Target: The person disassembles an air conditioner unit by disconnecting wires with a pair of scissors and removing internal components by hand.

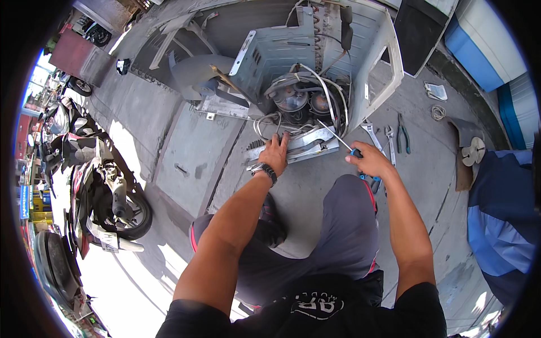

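Your black shirt (360,312) and gray trousers (345,222) come nearest. Beyond them, your right hand (370,160) grips a screwdriver (340,138) slanting toward the metal casing's (284,53) front edge, while your left hand (274,154) rests, fingers spread, on that edge's left part. Wrenches (391,143) and pliers (403,135) lie on the ground (425,177) off the casing's front-right corner.

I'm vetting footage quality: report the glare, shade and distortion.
Head view: glare whitens the ground at lower left; the open metal casing, screwdriver and right hand sit in shade, fairly clear; fisheye curvature bends the curb at upper right; the picture's corners are black.
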A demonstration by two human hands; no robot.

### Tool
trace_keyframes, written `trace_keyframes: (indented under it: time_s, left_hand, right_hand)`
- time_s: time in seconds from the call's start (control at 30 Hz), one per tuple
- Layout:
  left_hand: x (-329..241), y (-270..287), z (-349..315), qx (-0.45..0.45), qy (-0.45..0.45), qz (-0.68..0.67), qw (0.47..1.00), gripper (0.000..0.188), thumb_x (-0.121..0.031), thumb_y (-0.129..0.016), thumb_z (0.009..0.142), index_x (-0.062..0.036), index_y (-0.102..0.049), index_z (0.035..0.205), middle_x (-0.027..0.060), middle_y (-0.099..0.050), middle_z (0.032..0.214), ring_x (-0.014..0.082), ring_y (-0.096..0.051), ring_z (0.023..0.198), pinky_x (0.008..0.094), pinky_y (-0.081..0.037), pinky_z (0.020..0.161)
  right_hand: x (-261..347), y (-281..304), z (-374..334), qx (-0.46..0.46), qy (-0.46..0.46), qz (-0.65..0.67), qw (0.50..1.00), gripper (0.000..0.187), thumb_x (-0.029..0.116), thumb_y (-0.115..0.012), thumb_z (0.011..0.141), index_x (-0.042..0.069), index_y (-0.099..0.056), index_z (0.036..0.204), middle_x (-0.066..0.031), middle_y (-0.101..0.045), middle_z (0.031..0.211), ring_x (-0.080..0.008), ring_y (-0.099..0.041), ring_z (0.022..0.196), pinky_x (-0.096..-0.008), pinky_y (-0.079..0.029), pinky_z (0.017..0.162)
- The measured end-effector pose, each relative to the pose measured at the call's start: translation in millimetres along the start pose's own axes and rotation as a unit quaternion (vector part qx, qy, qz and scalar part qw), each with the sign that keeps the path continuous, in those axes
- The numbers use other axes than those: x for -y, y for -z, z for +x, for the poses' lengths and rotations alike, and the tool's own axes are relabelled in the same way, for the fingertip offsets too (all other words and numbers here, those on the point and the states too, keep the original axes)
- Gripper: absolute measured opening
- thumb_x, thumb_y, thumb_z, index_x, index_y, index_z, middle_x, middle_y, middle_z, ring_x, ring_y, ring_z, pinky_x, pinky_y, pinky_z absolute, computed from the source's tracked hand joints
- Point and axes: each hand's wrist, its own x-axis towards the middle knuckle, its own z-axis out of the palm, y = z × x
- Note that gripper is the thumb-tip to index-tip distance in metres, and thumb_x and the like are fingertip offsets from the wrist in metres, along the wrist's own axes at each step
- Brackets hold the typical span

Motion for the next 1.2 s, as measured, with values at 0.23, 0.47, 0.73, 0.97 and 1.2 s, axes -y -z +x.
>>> trace_keyframes:
  time_s: [0.23,0.47,0.73,0.97,1.2]
  left_hand:
    - [16,12,-1,-0.014,0.011,-0.099,0.995,0.112,-0.017,-0.091,0.064,-0.0146,-0.022,0.152,0.0236,-0.042,0.141,0.0413,-0.048,0.129,0.0447,-0.046,0.106]
    - [30,3,7,-0.029,0.015,-0.222,0.975,0.117,-0.02,-0.093,0.063,-0.0088,-0.019,0.153,0.0295,-0.04,0.146,0.0426,-0.047,0.133,0.0435,-0.042,0.111]
    - [24,14,0,0.004,0.0,-0.147,0.989,0.113,-0.015,-0.091,0.064,-0.0139,-0.02,0.153,0.0232,-0.041,0.145,0.0414,-0.049,0.13,0.0437,-0.045,0.108]
    - [15,21,4,0.01,-0.053,-0.023,0.998,0.104,-0.016,-0.087,0.066,-0.0183,-0.028,0.15,0.0183,-0.045,0.14,0.0395,-0.055,0.123,0.0464,-0.049,0.102]
    - [30,40,26,0.031,-0.077,-0.066,0.994,0.085,-0.02,-0.084,0.063,-0.0122,-0.047,0.138,0.02,-0.051,0.135,0.0402,-0.056,0.121,0.0427,-0.047,0.104]
  right_hand:
    - [-5,-15,9,-0.03,0.008,0.011,0.999,0.035,0.031,-0.075,0.084,0.003,-0.065,0.104,-0.0205,-0.065,0.107,-0.0367,-0.062,0.103,-0.0427,-0.048,0.089]
    - [-8,-34,31,-0.124,0.089,0.017,0.988,0.034,0.027,-0.075,0.082,0.005,-0.062,0.105,-0.0212,-0.064,0.109,-0.0385,-0.06,0.106,-0.0428,-0.047,0.091]
    - [0,-43,48,-0.155,0.053,-0.039,0.986,0.051,0.029,-0.074,0.083,0.006,-0.054,0.124,-0.0275,-0.06,0.118,-0.0425,-0.058,0.113,-0.045,-0.045,0.099]
    - [5,-45,67,-0.15,0.002,-0.028,0.988,0.07,0.038,-0.075,0.082,0.003,-0.045,0.135,-0.0337,-0.054,0.13,-0.0461,-0.052,0.124,-0.0458,-0.043,0.104]
    - [27,-45,66,-0.186,-0.017,0.0,0.982,0.056,0.039,-0.073,0.085,0.012,-0.046,0.127,-0.0302,-0.055,0.123,-0.0455,-0.054,0.12,-0.0493,-0.046,0.098]
